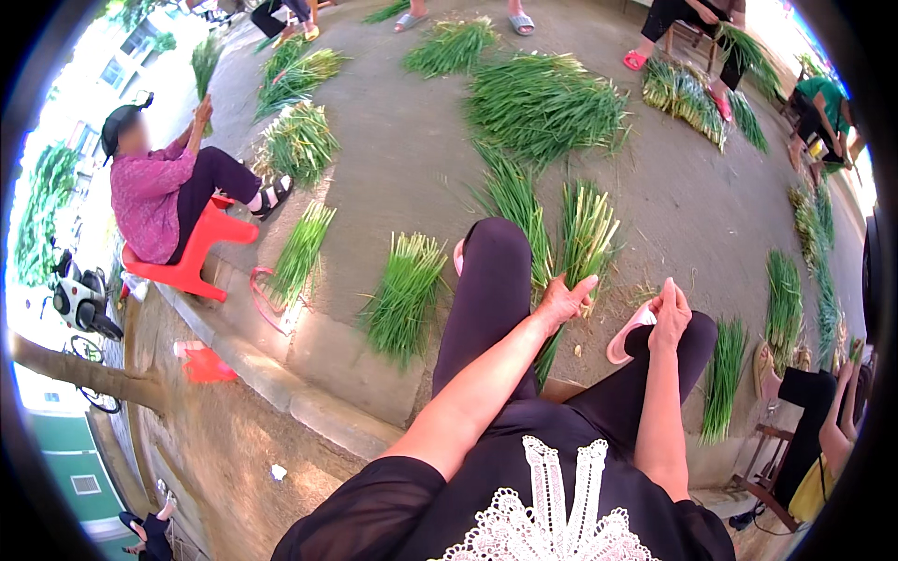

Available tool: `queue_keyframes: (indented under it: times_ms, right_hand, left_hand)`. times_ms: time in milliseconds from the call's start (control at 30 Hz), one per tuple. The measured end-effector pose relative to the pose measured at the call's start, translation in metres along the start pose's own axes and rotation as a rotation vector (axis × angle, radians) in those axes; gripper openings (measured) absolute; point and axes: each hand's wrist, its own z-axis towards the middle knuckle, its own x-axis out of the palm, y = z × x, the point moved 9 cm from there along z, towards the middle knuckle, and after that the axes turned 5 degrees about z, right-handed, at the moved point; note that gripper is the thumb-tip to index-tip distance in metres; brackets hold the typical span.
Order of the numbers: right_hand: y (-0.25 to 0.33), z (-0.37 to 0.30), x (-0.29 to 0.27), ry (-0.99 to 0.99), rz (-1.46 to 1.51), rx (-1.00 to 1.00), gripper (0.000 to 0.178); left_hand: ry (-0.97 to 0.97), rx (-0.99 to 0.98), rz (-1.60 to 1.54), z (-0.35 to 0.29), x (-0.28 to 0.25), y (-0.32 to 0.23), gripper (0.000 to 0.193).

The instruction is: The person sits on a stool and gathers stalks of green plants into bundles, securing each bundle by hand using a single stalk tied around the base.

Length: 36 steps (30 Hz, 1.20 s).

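My left hand [561, 304] is closed around a bunch of green chives [587, 229]. Its pale cut ends point away from me, and the green leaves hang down between my knees. To the right, over my right knee, my right hand [670, 318] is raised with thumb and fingertips pinched together; whatever may be between them is too small to see. Just beyond my left knee lies a loose strip of chives [514, 196], close beside the held bunch. Another bunch of chives [405, 294] rests on the ground left of my leg.
A large chive heap [547, 107] lies ahead, with smaller piles around it. At left a person [154, 178] sits on a red plastic stool [201, 248], holding up chives. Other people work at the far side and right. A stone kerb [327, 411] runs behind left.
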Motion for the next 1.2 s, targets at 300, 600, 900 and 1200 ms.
queue_keyframes:
  times_ms: [300, 600, 900, 1200]
  right_hand:
    - [-0.018, -0.051, 0.083, 0.617, -0.427, -0.046, 0.017]
    - [-0.007, -0.058, 0.086, 0.637, -0.563, -0.186, 0.018]
    - [0.016, -0.01, 0.012, -0.019, -0.049, -0.022, 0.017]
    - [0.013, -0.032, 0.05, 0.345, -0.208, -0.235, 0.022]
  left_hand:
    - [0.151, 0.019, 0.1, 0.0, 0.021, 0.011, 0.022]
    - [0.212, -0.012, 0.054, -0.004, 0.031, 0.012, 0.023]
    - [0.255, -0.133, -0.136, -0.007, 0.014, 0.003, 0.024]
    - [0.343, -0.19, -0.193, -0.017, 0.022, -0.004, 0.025]
